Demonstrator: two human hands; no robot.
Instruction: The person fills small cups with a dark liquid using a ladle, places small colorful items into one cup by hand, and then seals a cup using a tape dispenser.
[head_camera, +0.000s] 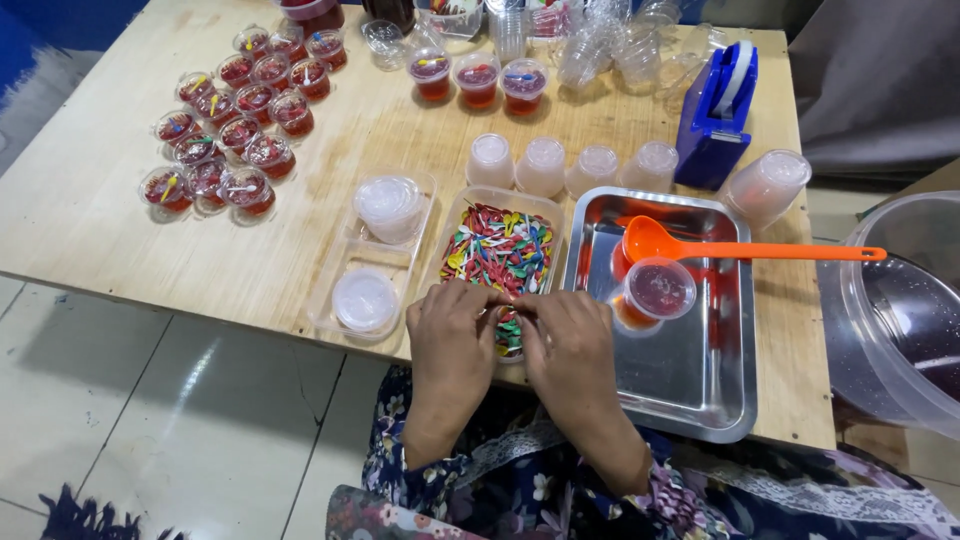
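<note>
— Two bare hands met over the near end of the clear plastic tray of small multicoloured plastic spoons (497, 247), didn't they?

— They did. The left hand (452, 345) and the right hand (572, 352) sat knuckles up, fingertips pinched together right at the tray's near edge. Whatever they pinched was hidden under the fingers, so I couldn't tell if it was one of the spoons.

— And just to the right?

— A shiny rectangular steel tray (690, 370) lay touching the spoon tray. In it stood a small clear lidded cup of dark red jelly (657, 291), and an orange plastic ladle (740, 248) rested across the tray's far part, its handle reaching past the right rim.

— To the left?

— A clear two-part plastic container (345, 245) with a stack of round clear lids (388, 204) in the far part and one lid in the near part.

— Farther back on the wooden table (90, 200)?

— Four upturned stacks of empty cups (570, 166) in a row, a blue tape dispenser (718, 115) beside them, and a cluster of filled red jelly cups (240, 120) at the far left, well apart from the hands.
</note>
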